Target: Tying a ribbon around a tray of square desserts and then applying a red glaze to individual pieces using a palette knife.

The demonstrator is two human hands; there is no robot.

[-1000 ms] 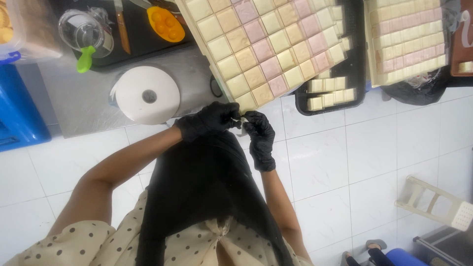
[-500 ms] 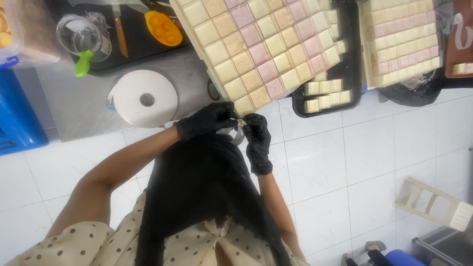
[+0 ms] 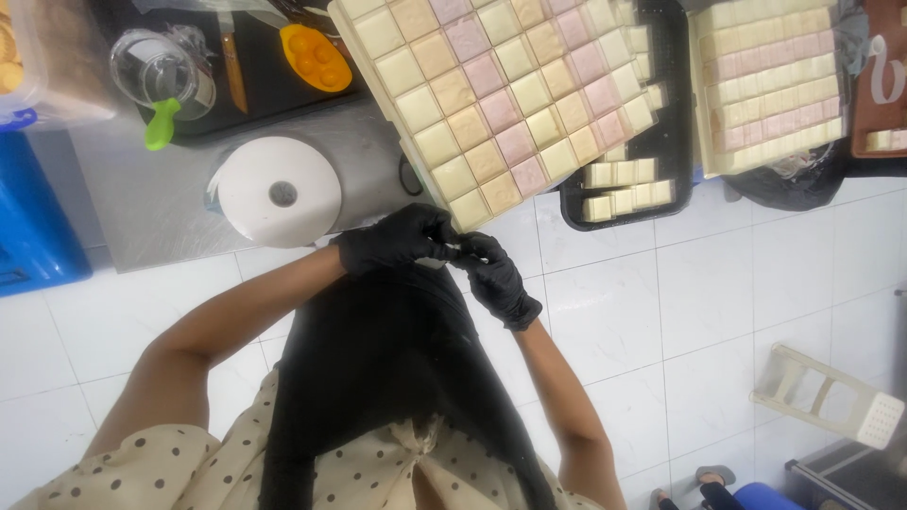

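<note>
Both my hands wear black gloves and meet just below the near corner of a large tray of cream, pink and tan square blocks. My left hand and my right hand pinch a small pale thing between their fingertips; I cannot tell what it is. The fingers hide most of it. Below the hands hangs my black apron over a dotted shirt.
A white roll lies on the grey steel table. Behind it stand a glass jar with a green spoon and an orange mould. A black tray of cream bars, a slab tray, a blue bin and a white stool are nearby.
Both hands stay together at the tray's corner, fingers working slightly on the small pale thing. The view has shifted only a little.
</note>
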